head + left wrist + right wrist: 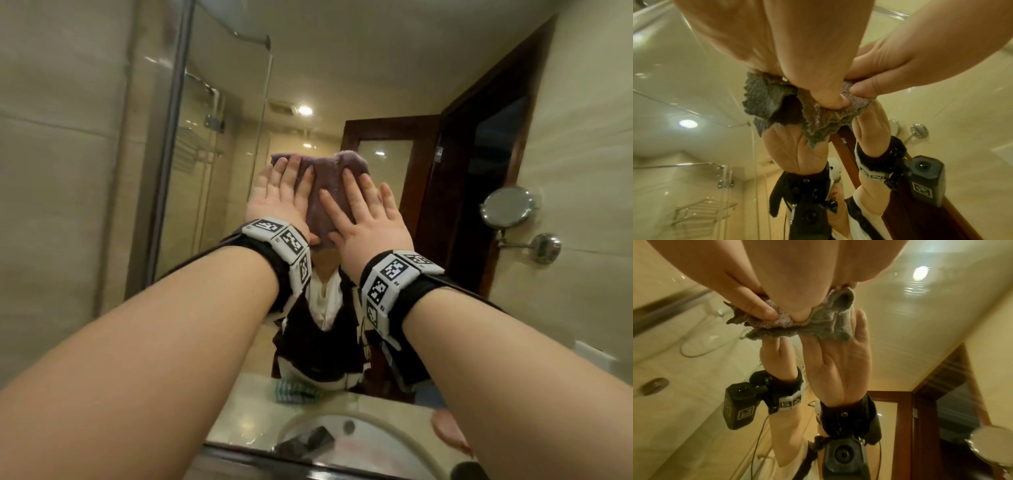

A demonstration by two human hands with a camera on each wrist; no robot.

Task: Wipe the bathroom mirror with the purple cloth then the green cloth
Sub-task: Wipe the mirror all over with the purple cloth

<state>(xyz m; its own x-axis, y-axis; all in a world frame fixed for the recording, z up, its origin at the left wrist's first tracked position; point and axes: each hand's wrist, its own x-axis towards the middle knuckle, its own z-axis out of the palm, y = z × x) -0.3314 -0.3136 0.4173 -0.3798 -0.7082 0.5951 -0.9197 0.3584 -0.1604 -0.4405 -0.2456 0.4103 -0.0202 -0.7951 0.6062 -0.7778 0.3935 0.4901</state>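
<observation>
The purple cloth (325,185) is spread against the bathroom mirror (342,85) at about head height. My left hand (281,192) presses its left part with straight, spread fingers. My right hand (366,219) presses its right part the same way, close beside the left. From the left wrist, the cloth (777,104) bunches under my left thumb (830,97), with the right hand (900,65) next to it. From the right wrist, the cloth (797,327) is crumpled under both thumbs. A green striped cloth (294,392) shows low in the reflection, on the counter.
A round shaving mirror (507,207) juts out on a metal arm from the right wall. The reflection shows a glass shower screen (212,171), a dark wooden door (387,144), the sink basin (342,431) and a pink object (448,431) on the counter.
</observation>
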